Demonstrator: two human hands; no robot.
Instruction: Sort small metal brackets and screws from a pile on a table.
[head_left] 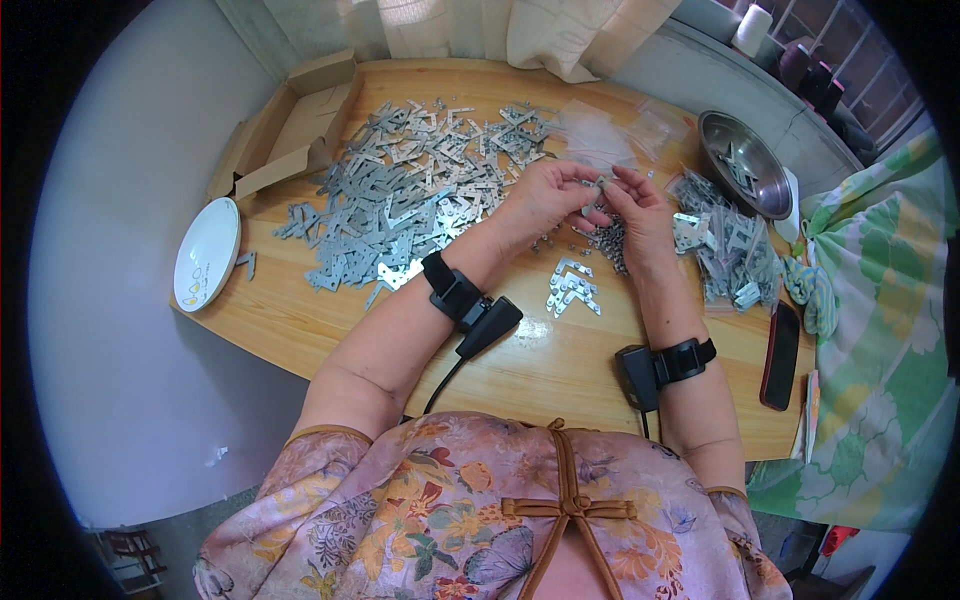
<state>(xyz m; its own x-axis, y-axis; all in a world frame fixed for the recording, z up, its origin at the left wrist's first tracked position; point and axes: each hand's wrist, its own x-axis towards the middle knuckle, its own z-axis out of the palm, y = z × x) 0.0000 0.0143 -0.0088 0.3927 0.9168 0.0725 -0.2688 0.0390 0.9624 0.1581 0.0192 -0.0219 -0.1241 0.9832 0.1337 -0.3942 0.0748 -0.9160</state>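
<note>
Above the right-middle part of the table, my left hand [555,200] and my right hand [643,208] meet at the fingertips. Both are closed in a pinch on a small metal piece [600,183]; fingers cover most of it, and its exact kind is unclear. Beneath the hands lies a heap of small screws [608,240]. Nearer to me, several L-shaped corner brackets [572,290] lie grouped, with small round spots on them like screw heads. Left of my hands spreads a large pile of loose flat metal corner brackets [410,190].
An open cardboard box [300,125] and a white plate [208,255] occupy the left side. At right stand a steel bowl [715,130] with metal pieces, filled plastic bags [740,250] and a phone [780,355]. Clear bags [595,135] lie behind my hands. Black devices [460,292] strap my forearms.
</note>
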